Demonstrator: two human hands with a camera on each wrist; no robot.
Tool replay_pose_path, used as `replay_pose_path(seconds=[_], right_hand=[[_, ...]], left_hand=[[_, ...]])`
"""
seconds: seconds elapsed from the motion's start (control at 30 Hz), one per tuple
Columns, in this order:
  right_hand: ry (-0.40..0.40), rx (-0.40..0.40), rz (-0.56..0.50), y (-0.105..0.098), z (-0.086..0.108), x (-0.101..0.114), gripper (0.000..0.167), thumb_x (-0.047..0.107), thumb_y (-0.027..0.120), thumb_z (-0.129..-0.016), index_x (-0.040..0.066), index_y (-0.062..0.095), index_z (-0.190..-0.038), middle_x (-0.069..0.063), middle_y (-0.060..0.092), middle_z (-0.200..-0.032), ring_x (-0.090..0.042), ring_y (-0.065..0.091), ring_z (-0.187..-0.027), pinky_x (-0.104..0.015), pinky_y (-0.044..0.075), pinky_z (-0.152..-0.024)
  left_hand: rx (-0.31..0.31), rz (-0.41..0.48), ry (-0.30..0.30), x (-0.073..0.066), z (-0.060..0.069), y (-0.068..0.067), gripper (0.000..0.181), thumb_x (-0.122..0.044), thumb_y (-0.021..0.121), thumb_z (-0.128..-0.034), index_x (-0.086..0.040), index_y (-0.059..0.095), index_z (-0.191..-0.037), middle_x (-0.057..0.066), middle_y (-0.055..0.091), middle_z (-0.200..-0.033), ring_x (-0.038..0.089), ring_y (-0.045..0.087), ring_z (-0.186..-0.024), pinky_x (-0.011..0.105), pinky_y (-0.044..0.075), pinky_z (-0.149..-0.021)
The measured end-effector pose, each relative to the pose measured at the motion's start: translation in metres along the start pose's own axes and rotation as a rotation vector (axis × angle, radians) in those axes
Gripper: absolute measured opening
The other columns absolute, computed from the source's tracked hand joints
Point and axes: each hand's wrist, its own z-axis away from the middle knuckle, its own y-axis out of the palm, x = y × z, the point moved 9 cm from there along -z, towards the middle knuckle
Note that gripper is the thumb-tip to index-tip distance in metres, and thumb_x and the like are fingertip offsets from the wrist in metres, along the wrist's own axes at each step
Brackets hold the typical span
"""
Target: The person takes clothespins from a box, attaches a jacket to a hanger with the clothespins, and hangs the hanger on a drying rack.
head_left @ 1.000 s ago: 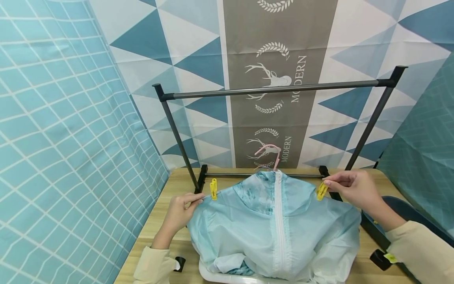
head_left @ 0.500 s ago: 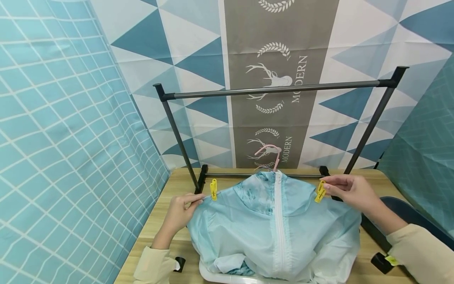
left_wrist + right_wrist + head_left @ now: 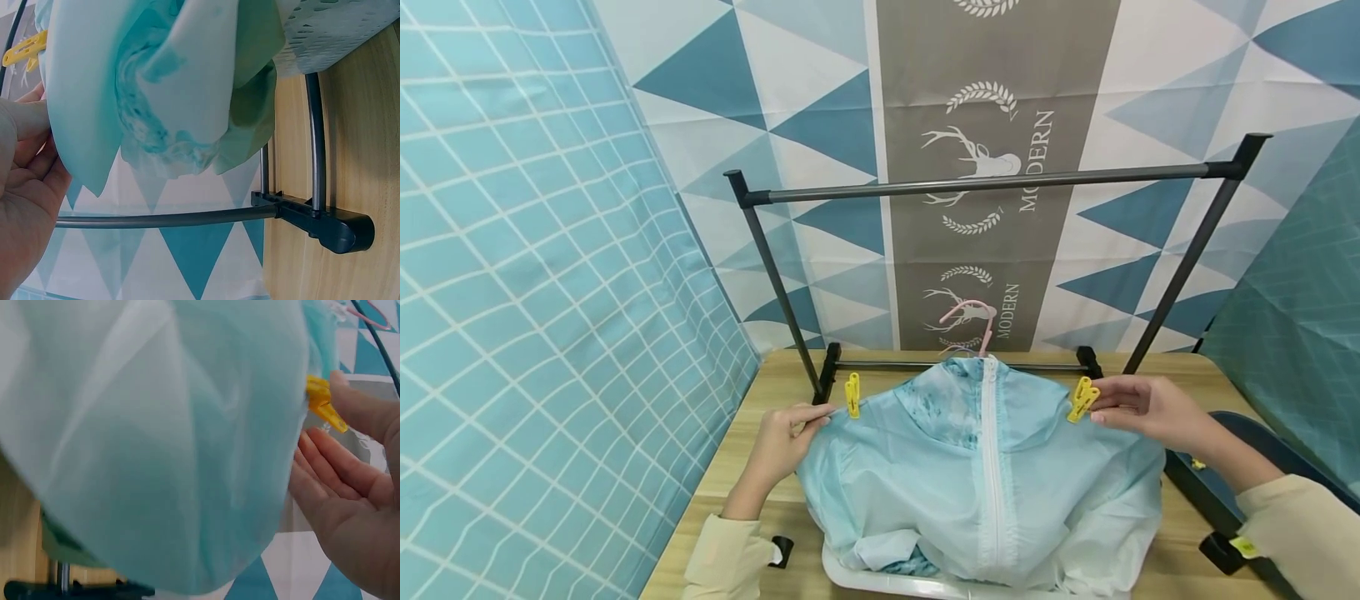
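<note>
A light blue zip-up jacket hangs on a pink hanger, whose hook stands above the collar. My left hand pinches the jacket's shoulder edge between thumb and fingers; the left wrist view shows the thumb against the cloth. Beside that hand, a yellow clothespin sits on the shoulder. Another yellow clothespin sits on the opposite shoulder, its handles spread. My right hand is right beside it, thumb and fingers apart around the handles in the right wrist view. Whether a fingertip still touches it is hard to tell.
Behind the jacket stands a black clothes rack with a high top bar. Under the jacket is a white perforated basket on the wooden table. A dark blue bin with something yellow inside is at the right.
My right hand's fingers have come off the right clothespin, which they pinched before; its handles have spread apart. The left hand stays on the jacket's shoulder. The head view has shifted slightly.
</note>
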Motion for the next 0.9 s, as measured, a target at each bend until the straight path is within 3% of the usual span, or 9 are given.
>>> replay_pose_path(seconds=[0.17, 0.27, 0.47, 0.67, 0.8, 0.9], right_hand=[[-0.082, -0.015, 0.082, 0.004, 0.003, 0.001, 0.021, 0.0, 0.073, -0.092, -0.011, 0.07, -0.11, 0.013, 0.072, -0.096, 0.009, 0.064, -0.084, -0.014, 0.057, -0.071], [-0.125, -0.036, 0.115, 0.006, 0.004, 0.001, 0.013, -0.002, 0.073, -0.091, -0.007, 0.074, -0.103, 0.02, 0.07, -0.092, 0.009, 0.063, -0.081, -0.015, 0.056, -0.068], [-0.173, -0.075, 0.13, 0.009, 0.004, 0.001, 0.005, -0.006, 0.073, -0.089, -0.006, 0.076, -0.094, 0.026, 0.069, -0.088, 0.007, 0.06, -0.073, -0.016, 0.053, -0.061], [-0.099, -0.099, 0.118, 0.012, 0.004, 0.0, 0.007, -0.005, 0.073, -0.09, -0.006, 0.077, -0.096, 0.022, 0.07, -0.086, 0.006, 0.059, -0.071, -0.017, 0.053, -0.06], [-0.03, -0.136, 0.102, 0.011, 0.005, -0.004, 0.01, -0.002, 0.072, -0.092, -0.008, 0.077, -0.099, 0.02, 0.071, -0.086, 0.007, 0.06, -0.072, -0.019, 0.053, -0.06], [0.006, -0.169, 0.098, 0.009, 0.006, -0.007, 0.014, 0.001, 0.073, -0.093, -0.01, 0.076, -0.101, 0.011, 0.075, -0.086, 0.007, 0.06, -0.072, -0.02, 0.053, -0.06]], left_hand=[[0.002, 0.002, -0.005, 0.001, 0.001, 0.0, 0.021, 0.013, 0.074, -0.0842, 0.005, 0.08, -0.103, 0.017, 0.078, -0.094, 0.033, 0.075, -0.082, 0.029, 0.061, -0.065], [0.003, 0.007, -0.008, 0.001, 0.001, 0.0, 0.021, 0.012, 0.074, -0.0849, 0.004, 0.08, -0.103, 0.017, 0.078, -0.094, 0.032, 0.075, -0.082, 0.029, 0.061, -0.065], [0.003, 0.006, -0.002, 0.0, 0.0, 0.0, 0.021, 0.012, 0.074, -0.0845, 0.004, 0.08, -0.103, 0.016, 0.078, -0.093, 0.03, 0.075, -0.08, 0.026, 0.059, -0.062], [-0.002, 0.02, -0.009, 0.0, 0.001, -0.002, 0.021, 0.01, 0.075, -0.0845, 0.002, 0.08, -0.103, 0.015, 0.078, -0.093, 0.025, 0.074, -0.077, 0.021, 0.052, -0.056], [0.006, 0.051, -0.052, 0.003, 0.002, -0.001, 0.02, 0.008, 0.075, -0.0864, 0.001, 0.081, -0.104, 0.015, 0.078, -0.093, 0.015, 0.068, -0.07, 0.02, 0.047, -0.052], [0.017, 0.071, -0.085, 0.006, 0.002, 0.0, 0.019, 0.006, 0.074, -0.0885, 0.001, 0.08, -0.106, 0.015, 0.078, -0.096, 0.015, 0.068, -0.073, 0.02, 0.05, -0.053]])
